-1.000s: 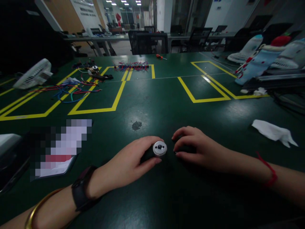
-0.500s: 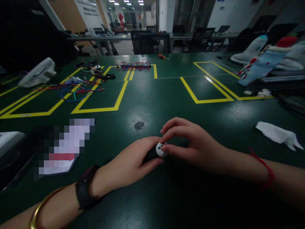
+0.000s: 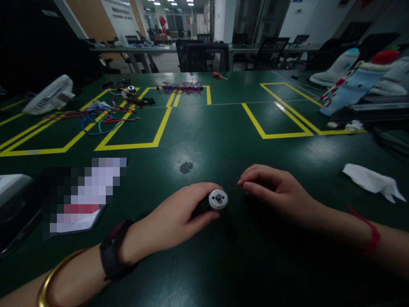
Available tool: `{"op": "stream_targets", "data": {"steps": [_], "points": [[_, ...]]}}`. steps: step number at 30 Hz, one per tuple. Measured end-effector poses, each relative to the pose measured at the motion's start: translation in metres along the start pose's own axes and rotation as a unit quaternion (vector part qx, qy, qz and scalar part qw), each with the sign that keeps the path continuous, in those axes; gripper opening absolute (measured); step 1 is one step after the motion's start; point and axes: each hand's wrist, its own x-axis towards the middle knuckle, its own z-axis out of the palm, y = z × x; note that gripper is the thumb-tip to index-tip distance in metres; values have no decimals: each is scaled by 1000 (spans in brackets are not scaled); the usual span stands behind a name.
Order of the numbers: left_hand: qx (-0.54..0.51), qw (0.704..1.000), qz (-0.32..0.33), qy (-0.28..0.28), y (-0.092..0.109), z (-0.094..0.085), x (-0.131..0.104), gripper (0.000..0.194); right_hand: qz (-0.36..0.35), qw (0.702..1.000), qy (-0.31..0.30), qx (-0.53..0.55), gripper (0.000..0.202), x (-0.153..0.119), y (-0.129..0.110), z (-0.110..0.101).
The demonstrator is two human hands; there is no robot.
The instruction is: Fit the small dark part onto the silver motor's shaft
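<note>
A small round motor (image 3: 218, 200) stands on the green table, its silver end face up, with a dark hub in the middle and a small hole on either side. My left hand (image 3: 183, 209) is closed around it from the left, thumb in front and fingers behind. To the right and apart from the motor, my right hand (image 3: 276, 185) hovers low over the table. Its thumb and forefinger are pinched together; whatever may be between the tips is too small to make out.
On the left lie a phone (image 3: 86, 194), tangled wires (image 3: 108, 121) and a white fan (image 3: 49, 96). Wired parts (image 3: 180, 88) and a screwdriver (image 3: 217, 75) are at the back. A white tissue (image 3: 372, 179) and a light blue stocking (image 3: 351, 87) lie to the right.
My right hand has moved off the motor to the right, its fingers drawing together, so the motor's face and hub now show. My left hand keeps its hold.
</note>
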Motion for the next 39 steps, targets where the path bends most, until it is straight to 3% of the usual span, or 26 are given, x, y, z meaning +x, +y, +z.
{"op": "stream_targets", "data": {"steps": [7, 13, 21, 25, 29, 33, 39], "points": [[-3, 1000, -6, -2, 2, -1, 1, 41, 105, 980, 39, 162, 17, -11, 13, -2], [2, 1000, -6, 2, 2, -1, 0, 41, 135, 957, 73, 246, 16, -11, 15, -2], [6, 1000, -8, -4, 1, -1, 0, 40, 123, 959, 74, 245, 13, -11, 17, -2], [1, 1000, -5, -4, 2, -1, 0, 40, 107, 976, 52, 180, 17, -11, 16, -2], [2, 1000, -7, 0, 2, 0, 0, 39, 43, 998, -3, 38, 17, -8, 11, -1], [3, 1000, 0, 6, 2, 1, 0, 38, -31, 992, -89, -80, 11, 1, -3, 1], [13, 1000, 2, 13, 1, 2, 0, 36, -121, 974, 3, -192, 13, 12, -32, 6]]}}
